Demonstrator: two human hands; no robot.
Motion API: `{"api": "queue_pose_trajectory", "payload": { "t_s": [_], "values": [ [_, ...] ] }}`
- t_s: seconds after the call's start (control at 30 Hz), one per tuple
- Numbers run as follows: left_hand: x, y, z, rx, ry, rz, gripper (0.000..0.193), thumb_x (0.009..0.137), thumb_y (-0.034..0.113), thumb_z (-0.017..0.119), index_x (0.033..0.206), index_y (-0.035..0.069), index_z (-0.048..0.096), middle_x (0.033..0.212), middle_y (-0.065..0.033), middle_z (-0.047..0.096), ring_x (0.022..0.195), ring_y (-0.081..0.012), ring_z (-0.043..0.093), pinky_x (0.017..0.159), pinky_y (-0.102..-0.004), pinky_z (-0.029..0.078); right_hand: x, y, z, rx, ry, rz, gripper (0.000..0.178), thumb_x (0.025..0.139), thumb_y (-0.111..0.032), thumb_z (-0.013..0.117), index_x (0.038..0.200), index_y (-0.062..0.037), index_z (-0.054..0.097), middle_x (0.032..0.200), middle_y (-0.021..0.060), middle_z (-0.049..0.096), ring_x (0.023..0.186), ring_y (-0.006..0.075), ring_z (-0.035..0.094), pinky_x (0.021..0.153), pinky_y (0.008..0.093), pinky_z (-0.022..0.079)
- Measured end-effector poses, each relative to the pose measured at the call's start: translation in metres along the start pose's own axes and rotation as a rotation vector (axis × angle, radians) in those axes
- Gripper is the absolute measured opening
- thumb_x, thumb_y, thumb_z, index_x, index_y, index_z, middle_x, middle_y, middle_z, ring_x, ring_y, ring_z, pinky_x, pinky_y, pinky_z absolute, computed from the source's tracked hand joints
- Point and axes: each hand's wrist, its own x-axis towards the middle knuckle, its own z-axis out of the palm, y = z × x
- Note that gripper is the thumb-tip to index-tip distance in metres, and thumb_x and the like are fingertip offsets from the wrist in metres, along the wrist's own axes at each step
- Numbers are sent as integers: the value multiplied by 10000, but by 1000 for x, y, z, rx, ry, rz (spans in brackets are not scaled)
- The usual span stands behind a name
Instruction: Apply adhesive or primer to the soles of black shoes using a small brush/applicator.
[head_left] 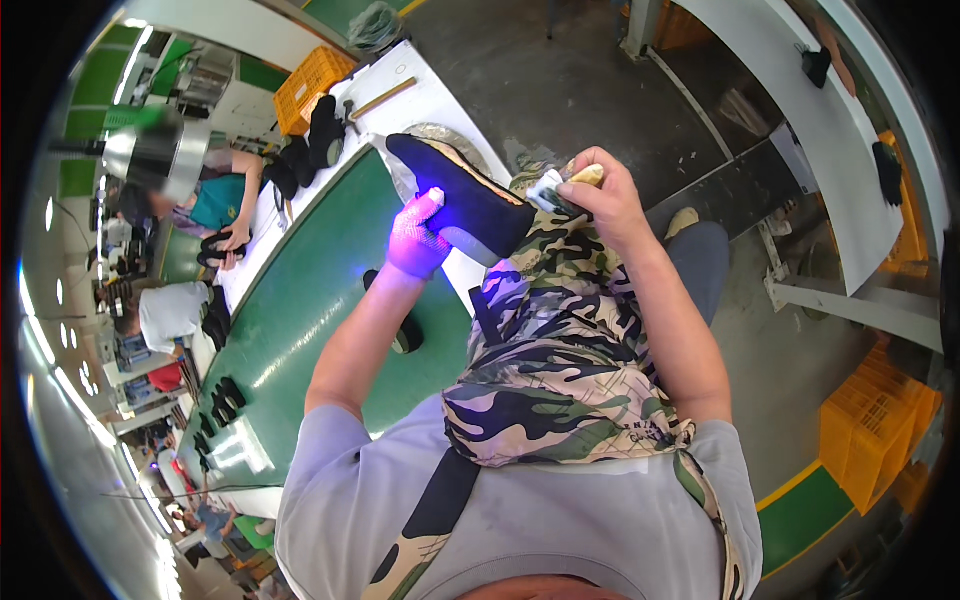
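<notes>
My left hand [418, 237], in a pale fingerless-looking glove and lit by violet light, is closed on a black shoe [465, 195]. The shoe is tilted, with its tan inner edge facing up and right and a grey patch near my fingers. My bare right hand [606, 197] pinches a small pale-yellow piece with a white and dark smeared end, perhaps a sponge or wad of cloth [553, 192]. That end is just right of the shoe, a little apart from it. Below both hands is my camouflage apron [560, 390].
A green-topped work table [300, 300] lies to my left, with another dark shoe [405, 325] on it. Along its white far edge are black shoes [322, 130], a hammer [350, 115] and a yellow crate [312, 85]. Co-workers [215, 205] stand across it. Yellow crates [875, 425] stand at right.
</notes>
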Motion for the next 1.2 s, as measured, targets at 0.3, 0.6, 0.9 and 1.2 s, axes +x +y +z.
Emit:
{"api": "queue_pose_trajectory", "payload": {
  "t_s": [0.3,0.6,0.9,1.2],
  "values": [
    [22,-15,83,269,-69,211,513,831,118,572,1310,-23,452,1238,-156,575,1156,-311,564,1055,-441,415,-8,5,-33,58,295,-94,180,742,-41,713,850,-46,569,763,-4,566,677,71,517,611,241,422],
    [52,-21,170,823,-143,326,613,683,71,710,1243,-47,489,1098,-94,616,1023,-206,599,944,-335,465,-15,21,-89,604,442,-100,132,831,-128,692,873,-96,571,794,-4,605,664,93,561,601,252,453],
    [110,15,372,920,-358,591,431,707,98,701,1107,3,572,1004,-52,622,920,-161,587,863,-293,469,-26,82,-189,575,729,71,158,849,-229,690,889,-142,564,810,-18,633,686,110,596,587,276,415],
    [211,48,617,1362,-411,1121,530,643,296,818,1059,-1,680,946,-95,706,854,-181,667,796,-305,514,3,89,-217,494,725,-34,167,821,-188,709,856,-134,555,725,-14,587,598,93,534,512,269,407]
  ]
}}
